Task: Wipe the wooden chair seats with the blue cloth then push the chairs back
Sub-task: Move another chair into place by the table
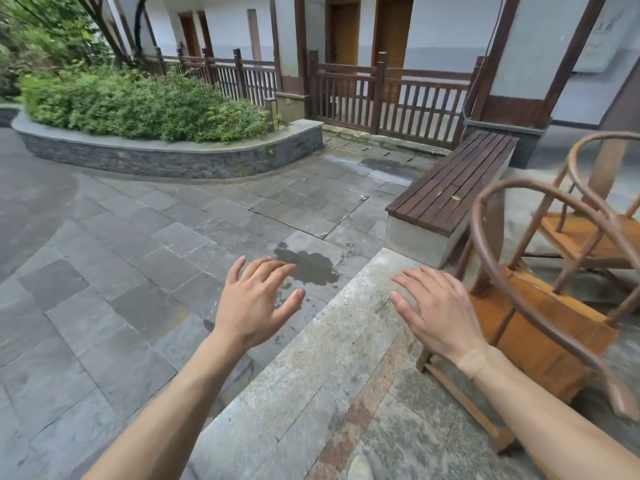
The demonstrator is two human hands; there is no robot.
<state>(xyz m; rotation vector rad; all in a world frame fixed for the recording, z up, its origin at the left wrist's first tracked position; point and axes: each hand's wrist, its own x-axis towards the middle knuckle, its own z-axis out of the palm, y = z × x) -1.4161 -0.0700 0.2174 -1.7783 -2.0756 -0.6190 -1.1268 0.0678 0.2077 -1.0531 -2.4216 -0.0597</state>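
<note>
Two wooden chairs with curved round backs stand at the right. The near chair has an orange-brown seat close beside my right hand; the far chair stands behind it. My left hand hovers over the stone paving, fingers spread and holding nothing. My right hand hovers over the granite step with fingers straight, just left of the near chair and apart from it. No blue cloth is in view.
A dark slatted wooden bench on a stone base runs behind the chairs. A granite step edge crosses diagonally below my hands. A wet patch marks the paving. A curved stone planter and wooden railings stand farther off.
</note>
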